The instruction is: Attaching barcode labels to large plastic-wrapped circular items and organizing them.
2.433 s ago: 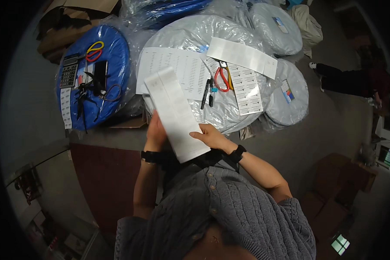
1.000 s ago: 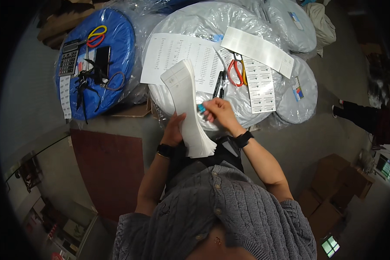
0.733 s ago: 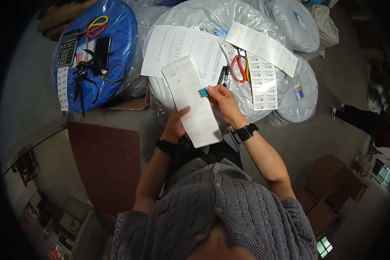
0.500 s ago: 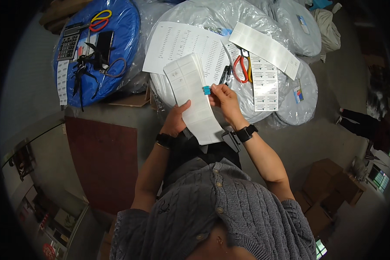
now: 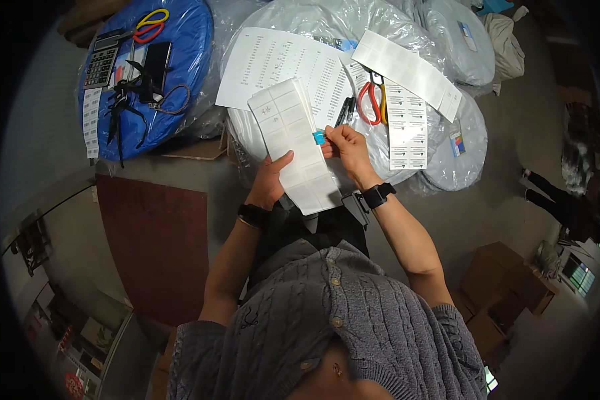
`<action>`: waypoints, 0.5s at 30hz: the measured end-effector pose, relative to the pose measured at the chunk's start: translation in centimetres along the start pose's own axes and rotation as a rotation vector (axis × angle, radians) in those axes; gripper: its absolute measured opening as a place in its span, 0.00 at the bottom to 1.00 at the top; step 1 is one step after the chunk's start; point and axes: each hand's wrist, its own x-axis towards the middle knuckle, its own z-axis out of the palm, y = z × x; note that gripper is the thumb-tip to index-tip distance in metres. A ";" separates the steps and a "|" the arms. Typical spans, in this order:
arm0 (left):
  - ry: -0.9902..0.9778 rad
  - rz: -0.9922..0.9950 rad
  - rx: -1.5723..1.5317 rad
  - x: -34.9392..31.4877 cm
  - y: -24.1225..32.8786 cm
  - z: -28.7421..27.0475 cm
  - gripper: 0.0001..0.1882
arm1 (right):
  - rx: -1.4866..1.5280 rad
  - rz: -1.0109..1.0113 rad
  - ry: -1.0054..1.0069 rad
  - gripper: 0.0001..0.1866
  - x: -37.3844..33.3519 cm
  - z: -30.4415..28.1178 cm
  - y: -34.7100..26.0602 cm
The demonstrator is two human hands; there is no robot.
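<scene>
A stack of long white label sheets [image 5: 293, 143] is held in front of me, tilted over the edge of a plastic-wrapped round bundle. My left hand [image 5: 271, 179] grips its left edge, thumb on top and fingers hidden underneath. On the right edge sits a blue binder clip [image 5: 318, 138]; my right hand [image 5: 346, 152] pinches it between thumb and fingers. Beyond the stack lies a printed list [image 5: 260, 63]. Black pens [image 5: 346, 111] and red-handled scissors [image 5: 369, 105] rest just past my right hand, next to a sheet of printed labels [image 5: 408, 133].
Another blank label strip [image 5: 406, 70] lies across the grey wrapped bundles [image 5: 446, 153]. On the blue wrapped bundle [image 5: 200, 40] are a calculator [image 5: 100, 67], a phone [image 5: 157, 65], more scissors [image 5: 152, 27] and black straps [image 5: 121, 110]. Cardboard boxes [image 5: 496, 273] stand at right; a person [image 5: 560, 200] is farther off.
The view has shifted slightly. The stack sits a little higher, still in my left hand, and my right hand stays at the binder clip, which appears turned slightly.
</scene>
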 end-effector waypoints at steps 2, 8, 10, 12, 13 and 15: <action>0.002 0.016 0.016 0.1 -0.2 0.1 0.21 | -0.011 -0.030 -0.001 0.14 0.1 0.3 0.6; 0.124 0.188 0.217 0.6 -1.0 -0.3 0.20 | -0.304 -0.066 -0.053 0.14 0.1 -0.2 1.5; 0.038 0.128 0.124 0.4 -0.7 -0.5 0.20 | -0.356 0.018 -0.081 0.15 -0.3 -0.6 1.7; -0.040 0.362 0.591 0.0 -0.4 -3.3 0.21 | -0.561 0.036 -0.351 0.21 -1.6 -0.8 2.6; -0.116 0.597 1.053 -0.1 -0.4 -4.6 0.23 | -0.411 0.031 -0.461 0.24 -2.7 -0.5 2.8; -0.004 0.341 0.651 -0.1 -0.3 -1.7 0.24 | -0.596 -0.001 -0.454 0.26 -4.4 -1.5 2.9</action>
